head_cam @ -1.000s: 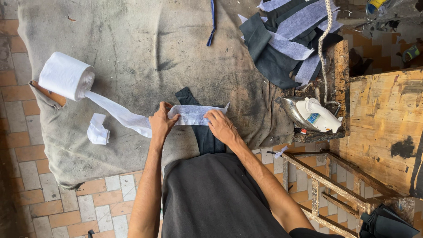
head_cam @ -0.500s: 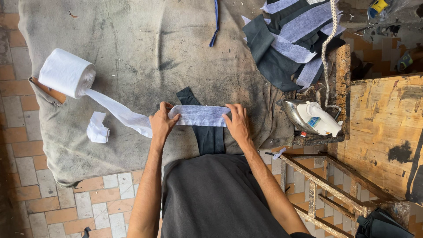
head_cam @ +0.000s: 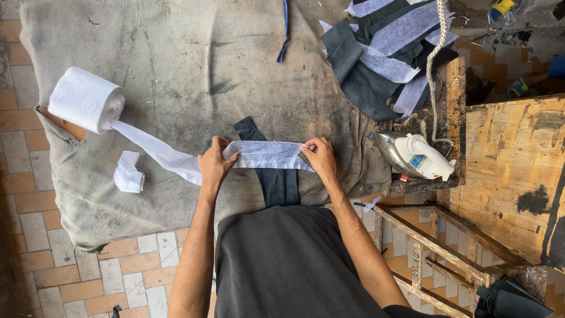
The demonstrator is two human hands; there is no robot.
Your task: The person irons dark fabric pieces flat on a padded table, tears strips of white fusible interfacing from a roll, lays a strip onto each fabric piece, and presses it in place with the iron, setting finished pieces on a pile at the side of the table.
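My left hand (head_cam: 215,166) and my right hand (head_cam: 321,158) pinch the two ends of a white interfacing strip (head_cam: 268,155) stretched flat between them. The strip runs leftward as a ribbon to a white roll (head_cam: 86,99) lying on the cloth. Under the strip a dark fabric piece (head_cam: 276,176) lies lengthwise on the grey padded pressing cloth (head_cam: 194,76), crossing the strip. Both hands press down on the cloth at the strip's ends.
A white and chrome iron (head_cam: 419,156) rests on its side at the right edge. A pile of dark and white cut pieces (head_cam: 382,53) lies at the back right. A small white scrap (head_cam: 128,174) sits left. Wooden frames (head_cam: 506,171) stand right.
My right hand has slid to the right along the strip, pulling it out flat and longer across the dark piece. My left hand stays at the strip's left end.
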